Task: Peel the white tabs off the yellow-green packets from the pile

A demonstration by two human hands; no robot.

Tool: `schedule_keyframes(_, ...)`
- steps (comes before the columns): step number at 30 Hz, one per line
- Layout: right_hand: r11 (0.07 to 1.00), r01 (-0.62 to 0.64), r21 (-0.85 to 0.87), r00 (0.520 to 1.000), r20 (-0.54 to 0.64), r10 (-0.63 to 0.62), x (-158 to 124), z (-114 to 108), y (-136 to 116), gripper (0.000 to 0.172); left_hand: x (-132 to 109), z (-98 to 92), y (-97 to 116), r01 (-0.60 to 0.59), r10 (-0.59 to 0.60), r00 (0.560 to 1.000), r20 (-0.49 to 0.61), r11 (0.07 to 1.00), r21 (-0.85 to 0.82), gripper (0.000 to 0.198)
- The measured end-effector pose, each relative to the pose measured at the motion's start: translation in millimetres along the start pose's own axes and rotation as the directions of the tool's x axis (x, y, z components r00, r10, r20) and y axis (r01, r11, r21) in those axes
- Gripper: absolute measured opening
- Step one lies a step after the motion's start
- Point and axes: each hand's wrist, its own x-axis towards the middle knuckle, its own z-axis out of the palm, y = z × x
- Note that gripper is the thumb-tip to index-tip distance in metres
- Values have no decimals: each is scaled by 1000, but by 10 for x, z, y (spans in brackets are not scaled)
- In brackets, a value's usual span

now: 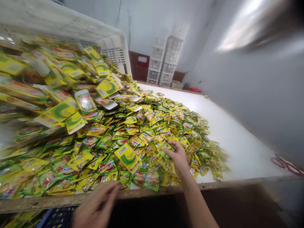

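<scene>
A wide heap of small yellow and green packets (147, 139) covers the white table. My right hand (176, 155) reaches over the heap at its near right side, thumb and fingers apart at a packet; nothing shows lifted in it. Near the front edge, my left hand (97, 204) is smeared by motion, and what it holds, if anything, cannot be made out. Between the hands, a flat yellow box (128, 157) with a barcode lies on the packets. More yellow boxes (59, 110) are piled at the left.
A white crate (116, 41) lies tipped behind the boxes. Red-handled scissors (288, 165) rest on the white table (239, 142) at the right. Below the front edge is a blue crate (57, 217). Stacked crates (169, 60) stand by the far wall.
</scene>
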Motion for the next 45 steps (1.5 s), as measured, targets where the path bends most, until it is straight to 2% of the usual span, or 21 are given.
schedule_keyframes(1,999,-19,42,1000,9,18,-13,-35,-11,36,76,237,48,19,-13,994,108,998,-57,16)
schedule_keyframes(3,992,-53,118,998,36,49,-69,-89,-21,40,249,722,191,171,-103,946,307,963,-206,21)
schedule_keyframes(5,967,-105,233,993,78,89,-139,-126,-11,42,424,1117,346,396,-257,892,372,841,-368,35)
schedule_keyframes(7,916,-173,362,982,129,135,-200,-154,6,43,561,1354,448,528,-323,830,454,717,-456,40)
schedule_keyframes(9,870,-220,442,974,151,170,-240,-178,8,43,632,1439,469,565,-327,803,499,684,-461,37)
schedule_keyframes(11,855,-212,473,977,104,185,-272,-185,-14,39,635,1429,428,544,-349,822,451,718,-435,30)
schedule_keyframes(13,840,-199,505,979,69,190,-320,-147,-50,36,597,1389,379,512,-391,852,347,756,-407,26)
schedule_keyframes(16,863,-217,456,976,120,182,-455,24,-83,30,537,1345,383,454,-403,891,209,800,-393,22)
schedule_keyframes(18,907,-191,374,980,126,155,-565,175,-83,26,525,1323,441,434,-419,897,141,775,-458,19)
schedule_keyframes(19,924,-168,342,984,110,138,-613,240,-81,25,527,1309,474,446,-449,884,128,734,-512,19)
schedule_keyframes(22,949,-105,297,994,59,91,-691,345,-77,26,533,1247,535,547,-579,792,191,536,-643,25)
schedule_keyframes(24,964,-83,252,996,55,71,-689,349,-76,33,518,1202,536,578,-611,758,229,468,-668,27)
schedule_keyframes(28,980,-81,180,994,83,67,-655,313,-46,30,466,1150,516,580,-555,788,268,519,-628,25)
schedule_keyframes(31,983,-88,163,992,105,71,-650,243,-56,26,458,1134,503,593,-535,789,303,533,-603,28)
schedule_keyframes(35,979,-111,170,986,144,87,-637,49,-221,30,485,1105,457,604,-579,770,267,525,-600,29)
schedule_keyframes(38,988,-71,135,979,201,43,-632,-31,-358,30,485,1074,455,609,-577,772,266,553,-568,28)
schedule_keyframes(42,1000,-11,-18,951,308,16,-643,71,-385,29,435,1032,545,582,-512,810,286,641,-500,25)
schedule_keyframes(45,995,7,-99,953,301,23,-653,154,-350,32,410,1001,597,595,-484,803,347,629,-500,27)
